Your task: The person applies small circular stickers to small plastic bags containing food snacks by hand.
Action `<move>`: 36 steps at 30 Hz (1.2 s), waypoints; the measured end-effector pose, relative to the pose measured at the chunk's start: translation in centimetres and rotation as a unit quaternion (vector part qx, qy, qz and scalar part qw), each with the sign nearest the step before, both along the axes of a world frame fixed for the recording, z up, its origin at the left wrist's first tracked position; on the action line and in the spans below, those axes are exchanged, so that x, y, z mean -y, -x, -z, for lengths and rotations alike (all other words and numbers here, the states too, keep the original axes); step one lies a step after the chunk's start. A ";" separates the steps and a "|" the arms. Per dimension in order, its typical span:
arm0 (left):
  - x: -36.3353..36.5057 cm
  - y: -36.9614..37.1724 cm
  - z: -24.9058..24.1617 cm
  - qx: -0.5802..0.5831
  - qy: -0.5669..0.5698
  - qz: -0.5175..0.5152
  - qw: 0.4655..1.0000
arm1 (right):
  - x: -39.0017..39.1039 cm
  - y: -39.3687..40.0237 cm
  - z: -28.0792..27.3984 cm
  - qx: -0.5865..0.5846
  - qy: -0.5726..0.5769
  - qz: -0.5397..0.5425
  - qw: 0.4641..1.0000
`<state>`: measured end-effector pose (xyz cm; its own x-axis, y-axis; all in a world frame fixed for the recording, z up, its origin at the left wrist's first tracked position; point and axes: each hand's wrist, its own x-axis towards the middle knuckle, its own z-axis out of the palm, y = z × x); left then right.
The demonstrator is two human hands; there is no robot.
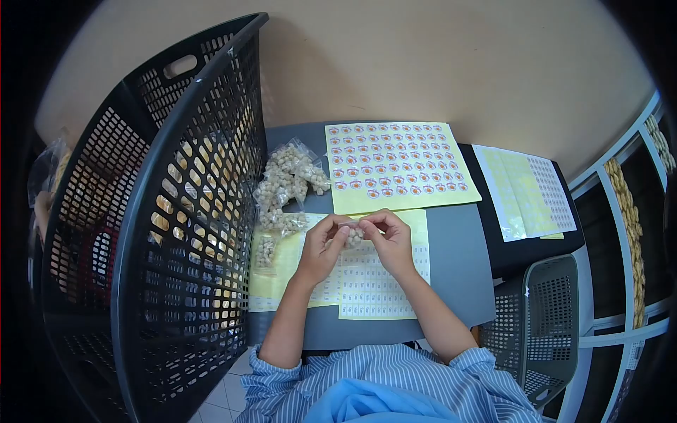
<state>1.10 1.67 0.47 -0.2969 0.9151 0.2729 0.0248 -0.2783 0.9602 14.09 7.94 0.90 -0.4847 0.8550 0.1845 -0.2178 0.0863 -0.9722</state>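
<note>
My left hand (323, 243) and my right hand (389, 238) meet over the grey table (462, 268), both pinching a small clear bag of pale pieces (354, 234) between the fingertips. Under the hands lies a sheet of small white labels (374, 289) on yellow backing. To the left, a pile of filled clear bags (288, 185) rests beside the basket. A large yellow sheet of round orange stickers (396, 166) lies further back.
A tall black plastic basket (176, 233) stands tilted along the table's left side, holding more bags. Another sticker sheet (525, 194) lies on a black surface at the right. A grey crate (539, 324) sits below it, and white shelving (624, 211) lines the far right.
</note>
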 end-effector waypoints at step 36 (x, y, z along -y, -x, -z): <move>-0.1 2.2 0.7 0.458 0.178 0.017 0.871 | 0.8 -1.5 1.8 0.359 -0.371 0.048 0.855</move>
<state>-1.14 1.81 -0.23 -0.2114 0.9058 -0.3671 -0.7997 0.0556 0.5978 15.58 7.11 -0.89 -0.6344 0.6737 0.3789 0.4545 0.7216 -0.5222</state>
